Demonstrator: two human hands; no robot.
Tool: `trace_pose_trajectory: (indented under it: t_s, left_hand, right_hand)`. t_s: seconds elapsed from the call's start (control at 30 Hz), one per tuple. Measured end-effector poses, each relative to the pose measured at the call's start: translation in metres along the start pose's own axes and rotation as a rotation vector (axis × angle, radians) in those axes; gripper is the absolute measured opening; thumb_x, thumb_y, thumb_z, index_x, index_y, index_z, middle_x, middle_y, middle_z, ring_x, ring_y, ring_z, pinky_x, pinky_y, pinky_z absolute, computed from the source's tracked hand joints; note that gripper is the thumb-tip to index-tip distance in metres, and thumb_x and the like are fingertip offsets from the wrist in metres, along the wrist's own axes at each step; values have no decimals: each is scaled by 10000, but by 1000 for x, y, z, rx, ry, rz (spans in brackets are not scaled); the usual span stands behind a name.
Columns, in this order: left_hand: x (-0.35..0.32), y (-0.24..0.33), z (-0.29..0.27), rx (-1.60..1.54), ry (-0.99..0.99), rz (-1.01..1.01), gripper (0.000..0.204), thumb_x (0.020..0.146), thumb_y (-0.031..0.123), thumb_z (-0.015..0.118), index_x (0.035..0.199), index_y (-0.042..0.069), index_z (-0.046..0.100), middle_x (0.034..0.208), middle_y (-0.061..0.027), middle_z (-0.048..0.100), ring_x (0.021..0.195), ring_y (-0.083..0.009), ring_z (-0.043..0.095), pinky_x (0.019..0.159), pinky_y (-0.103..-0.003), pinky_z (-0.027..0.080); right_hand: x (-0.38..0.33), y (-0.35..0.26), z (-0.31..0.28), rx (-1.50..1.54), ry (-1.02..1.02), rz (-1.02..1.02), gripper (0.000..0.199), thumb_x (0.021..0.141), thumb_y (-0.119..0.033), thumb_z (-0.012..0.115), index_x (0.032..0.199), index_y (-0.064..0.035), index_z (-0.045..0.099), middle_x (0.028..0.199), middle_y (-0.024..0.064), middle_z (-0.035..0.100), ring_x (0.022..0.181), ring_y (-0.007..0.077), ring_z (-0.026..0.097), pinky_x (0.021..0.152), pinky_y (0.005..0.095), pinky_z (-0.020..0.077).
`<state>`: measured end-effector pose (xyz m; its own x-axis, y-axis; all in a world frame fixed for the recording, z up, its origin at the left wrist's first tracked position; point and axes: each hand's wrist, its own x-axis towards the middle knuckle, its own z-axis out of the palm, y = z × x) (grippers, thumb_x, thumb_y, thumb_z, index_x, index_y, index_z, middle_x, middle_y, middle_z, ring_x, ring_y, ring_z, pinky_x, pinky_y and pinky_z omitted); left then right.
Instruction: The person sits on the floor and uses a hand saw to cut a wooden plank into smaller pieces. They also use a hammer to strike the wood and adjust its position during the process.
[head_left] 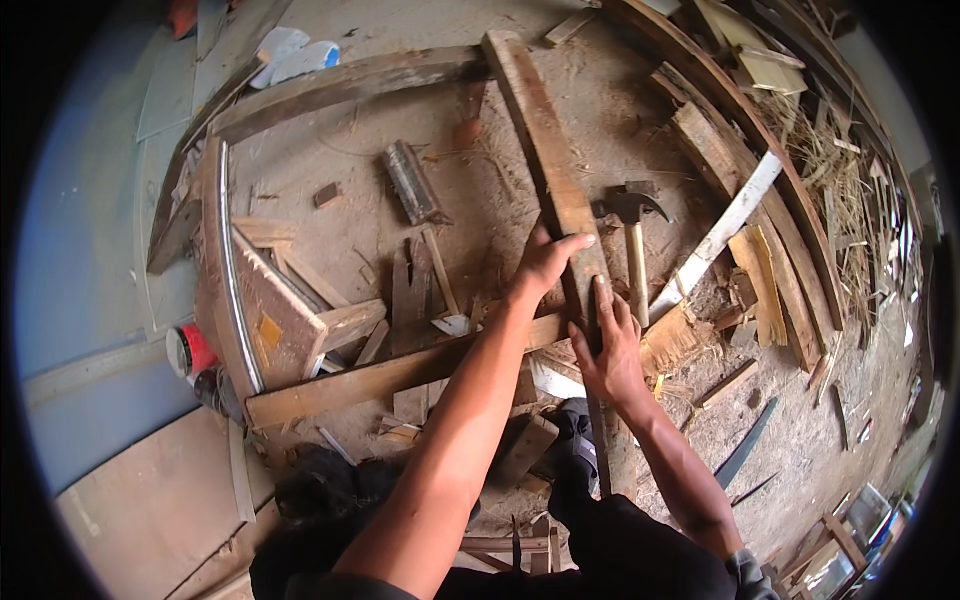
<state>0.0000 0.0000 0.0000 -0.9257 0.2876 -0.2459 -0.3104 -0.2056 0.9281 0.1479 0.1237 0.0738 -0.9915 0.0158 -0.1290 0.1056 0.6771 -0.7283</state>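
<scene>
Both hands press on a long plank at the middle of the frame, above a dirt floor strewn with scrap wood.

The left hand [545,262] lies flat on the plank [553,170], fingers pressed together and thumb out to the right; the right hand [610,350] rests lower on the same plank, fingers spread along it. The plank runs from the top centre down past the hands and crosses a second board [385,378] lying toward the lower left. A hammer [633,235] lies just right of the plank. At the left edge a red can [190,350] lies on its side; its contents cannot be seen. The plank's lower end is hidden behind the person's dark trousers [640,545].
</scene>
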Motion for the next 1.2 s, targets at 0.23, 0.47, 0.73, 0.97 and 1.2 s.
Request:
trace_pose_trajectory:
  t_s: [0.23,0.47,0.73,0.97,1.2]
  left_hand:
    - [1,17,3,-25,28,-167,463,752,214,792,1154,28,658,1091,-79,700,1053,-199,618,961,-330,460]
    - [60,28,1,67,486,-245,577,746,313,844,1201,5,667,1177,-139,703,1112,-247,633,1012,-375,448]
    - [64,32,-1,-141,259,-139,488,762,274,795,1128,-32,687,1111,-148,709,1061,-252,638,961,-375,474]
    - [67,29,-8,-51,295,-96,438,764,287,794,1046,-39,717,1026,-151,731,941,-237,659,879,-376,504]
    - [70,28,-2,-75,259,-65,406,755,220,766,1027,-73,700,1074,-226,726,1040,-327,683,925,-405,521]
  right_hand:
    - [5,-8,-1,-1,-22,-19,773,913,-140,684,1573,-80,285,1294,359,466,1050,475,645,865,485,572]
    - [7,-11,1,-55,-44,-54,772,920,-143,670,1575,-60,268,1253,350,545,1069,463,642,901,472,557]
    - [7,-11,-1,32,-103,19,730,950,-194,659,1553,15,305,1364,317,476,1197,444,559,996,454,488]
    - [5,8,-15,360,-30,245,658,1064,-372,491,1563,5,286,1453,255,484,1350,332,477,1115,437,391]
    - [-6,11,-9,173,-100,201,715,994,-356,647,1501,47,344,1359,231,551,1193,294,609,995,393,503]
